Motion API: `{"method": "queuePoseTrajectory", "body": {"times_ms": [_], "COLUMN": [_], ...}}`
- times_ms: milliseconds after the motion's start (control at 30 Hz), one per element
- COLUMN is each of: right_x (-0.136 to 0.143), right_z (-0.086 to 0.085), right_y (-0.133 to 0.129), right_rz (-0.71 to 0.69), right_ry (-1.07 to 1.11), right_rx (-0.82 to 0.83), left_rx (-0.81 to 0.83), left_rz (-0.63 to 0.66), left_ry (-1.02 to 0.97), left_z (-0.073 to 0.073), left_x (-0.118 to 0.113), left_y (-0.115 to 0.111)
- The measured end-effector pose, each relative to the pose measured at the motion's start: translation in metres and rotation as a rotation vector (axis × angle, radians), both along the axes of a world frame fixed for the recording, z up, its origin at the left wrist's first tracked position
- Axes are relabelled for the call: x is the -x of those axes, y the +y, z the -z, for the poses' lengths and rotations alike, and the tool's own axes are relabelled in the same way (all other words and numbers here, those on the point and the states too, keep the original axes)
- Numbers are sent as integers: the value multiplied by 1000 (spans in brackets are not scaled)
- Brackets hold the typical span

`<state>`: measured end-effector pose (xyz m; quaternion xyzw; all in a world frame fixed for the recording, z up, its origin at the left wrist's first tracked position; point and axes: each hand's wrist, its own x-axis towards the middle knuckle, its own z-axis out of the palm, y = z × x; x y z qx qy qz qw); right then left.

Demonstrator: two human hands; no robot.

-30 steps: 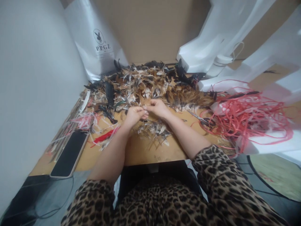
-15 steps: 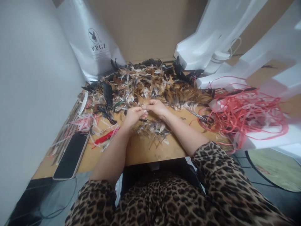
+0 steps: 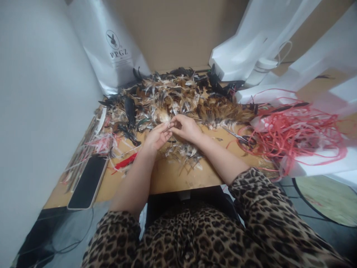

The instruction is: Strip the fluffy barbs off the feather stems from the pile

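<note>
A wide heap of brown, white and black feathers [image 3: 181,93] covers the back of the wooden table [image 3: 178,182]. My left hand [image 3: 158,136] and my right hand [image 3: 184,128] meet at the heap's front edge. A pale, light brown feather [image 3: 162,114] stands up from between the fingertips, its base pinched by my left hand. My right hand's thumb and forefinger are bent together at the same spot; what they hold, if anything, is too small to name. Under my wrists lies a smaller scatter of grey feathers [image 3: 185,150].
Scissors [image 3: 237,136] lie right of my hands, beside a tangle of red strips [image 3: 301,130]. At the left are a phone [image 3: 87,182], a red bundle [image 3: 125,161] and thin sticks [image 3: 80,152]. White bags [image 3: 119,63] stand behind.
My left hand's fingers have loosened and turned somewhat upward. The pale feather now shows larger above the fingertips and further left. The whole view has shifted slightly.
</note>
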<state>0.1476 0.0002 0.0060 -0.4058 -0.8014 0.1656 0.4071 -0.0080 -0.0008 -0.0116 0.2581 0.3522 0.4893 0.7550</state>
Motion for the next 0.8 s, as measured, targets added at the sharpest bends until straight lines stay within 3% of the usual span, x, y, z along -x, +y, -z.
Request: {"method": "queuePoseTrajectory", "body": {"times_ms": [133, 333, 433, 533, 633, 800], "right_x": [2, 1, -1, -3, -5, -3], "right_z": [1, 1, 2, 5, 8, 4], "right_y": [-3, -2, 2, 9, 16, 14], "right_rz": [95, 148, 48, -118, -139, -14], "right_ry": [-116, -97, 1, 178, 328, 391], "right_rx": [-38, 35, 130, 335, 477, 351], "left_rx": [0, -26, -72, -102, -111, -194], "left_rz": [9, -20, -53, -76, -85, -134], "left_ry": [35, 97, 133, 151, 183, 401], "left_z": [3, 9, 11, 10, 6, 1], "left_x": [-4, -5, -5, -3, -1, -3], "left_y": [-1, 0, 2, 3, 3, 0]}}
